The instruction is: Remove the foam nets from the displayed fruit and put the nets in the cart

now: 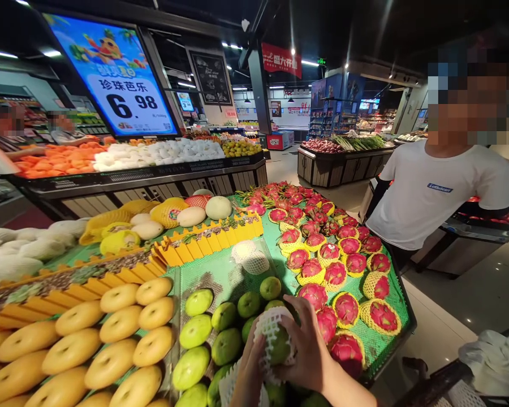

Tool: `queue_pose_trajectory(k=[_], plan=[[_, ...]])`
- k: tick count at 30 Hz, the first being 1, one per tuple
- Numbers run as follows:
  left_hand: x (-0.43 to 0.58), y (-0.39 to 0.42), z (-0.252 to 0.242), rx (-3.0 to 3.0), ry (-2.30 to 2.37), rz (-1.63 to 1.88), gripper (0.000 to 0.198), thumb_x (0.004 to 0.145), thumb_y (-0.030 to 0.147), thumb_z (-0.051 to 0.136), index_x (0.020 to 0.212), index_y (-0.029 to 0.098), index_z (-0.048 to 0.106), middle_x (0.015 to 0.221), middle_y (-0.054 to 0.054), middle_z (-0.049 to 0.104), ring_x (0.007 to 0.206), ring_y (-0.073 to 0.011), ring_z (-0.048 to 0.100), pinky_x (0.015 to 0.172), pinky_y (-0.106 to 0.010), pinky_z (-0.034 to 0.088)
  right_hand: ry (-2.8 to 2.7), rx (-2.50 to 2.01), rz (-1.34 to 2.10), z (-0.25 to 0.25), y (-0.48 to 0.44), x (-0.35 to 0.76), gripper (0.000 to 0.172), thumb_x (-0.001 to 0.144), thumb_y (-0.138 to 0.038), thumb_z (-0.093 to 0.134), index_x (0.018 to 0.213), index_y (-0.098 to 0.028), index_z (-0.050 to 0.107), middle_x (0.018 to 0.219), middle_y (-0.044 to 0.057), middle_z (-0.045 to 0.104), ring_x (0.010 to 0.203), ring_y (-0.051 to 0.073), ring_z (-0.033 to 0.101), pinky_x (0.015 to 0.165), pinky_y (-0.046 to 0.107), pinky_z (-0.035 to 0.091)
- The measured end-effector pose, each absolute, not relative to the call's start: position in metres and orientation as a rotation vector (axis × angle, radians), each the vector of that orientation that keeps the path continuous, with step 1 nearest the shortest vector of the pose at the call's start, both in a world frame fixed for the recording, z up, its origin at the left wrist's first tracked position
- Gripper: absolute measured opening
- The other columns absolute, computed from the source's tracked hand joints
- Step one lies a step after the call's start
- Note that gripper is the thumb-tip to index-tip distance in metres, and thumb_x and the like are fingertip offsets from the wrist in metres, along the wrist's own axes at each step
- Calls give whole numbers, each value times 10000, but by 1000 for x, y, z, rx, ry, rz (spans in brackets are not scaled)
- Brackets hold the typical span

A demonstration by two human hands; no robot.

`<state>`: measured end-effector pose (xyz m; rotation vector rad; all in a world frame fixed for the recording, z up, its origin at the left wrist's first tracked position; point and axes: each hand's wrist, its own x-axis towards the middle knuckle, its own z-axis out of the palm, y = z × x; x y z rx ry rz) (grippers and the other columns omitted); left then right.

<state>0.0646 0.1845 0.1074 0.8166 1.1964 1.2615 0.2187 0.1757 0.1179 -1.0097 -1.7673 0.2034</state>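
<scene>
Both my hands hold one green mango wrapped in a white foam net, just above the pile of green mangoes. My right hand grips it from the right with fingers curled round it. My left hand holds it from below left, fingers closed on the net. Yellow mangoes lie to the left, and dragon fruits in yellow nets lie to the right on the green mat.
A person in a white T-shirt stands at the display's far right corner. Loose foam nets lie behind the green mangoes. Melons and a price sign are farther back. A cart edge is at lower right.
</scene>
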Motion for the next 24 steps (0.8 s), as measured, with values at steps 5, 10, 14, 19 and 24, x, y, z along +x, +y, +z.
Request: queue_pose_trajectory(k=[5, 10, 14, 19, 24], plan=[[51, 196, 95, 1119, 1299, 1372, 657, 899, 780, 602, 1290, 258, 685, 1342, -88, 740, 1330, -339, 663, 1142, -484, 572, -1897, -1006, 65, 130, 171, 217, 463, 870, -292, 855, 1298, -287, 678, 1165, 80, 713, 1023, 268, 684, 863, 440, 651], [48, 203, 93, 1196, 1353, 1399, 683, 948, 800, 494, 1287, 236, 677, 1291, -107, 739, 1279, -324, 673, 1119, -487, 571, -1887, -855, 175, 132, 176, 213, 388, 960, -155, 698, 1332, -252, 647, 1184, 84, 747, 1089, 237, 723, 928, 362, 660], [52, 202, 92, 1174, 1385, 1450, 683, 933, 816, 491, 1216, 228, 692, 1278, -110, 734, 1265, -320, 671, 1099, -468, 571, -1773, -951, 285, 118, 177, 213, 659, 761, -211, 907, 1351, -274, 620, 1276, 97, 723, 1184, 282, 719, 1008, 418, 653], [57, 205, 98, 1158, 1341, 1483, 626, 883, 821, 573, 1063, 231, 686, 1079, -73, 754, 1018, -273, 724, 879, -374, 635, -1698, -1010, 327, 101, 178, 219, 738, 709, -121, 856, 1383, -299, 614, 1338, 97, 706, 1254, 303, 695, 1061, 460, 626], [64, 207, 105, 1101, 1385, 1508, 599, 851, 822, 607, 956, 236, 670, 948, -55, 741, 892, -259, 713, 771, -363, 642, -1746, -1001, 290, 95, 184, 224, 766, 735, -258, 907, 1439, -302, 609, 1388, 120, 704, 1327, 346, 644, 1130, 541, 574]])
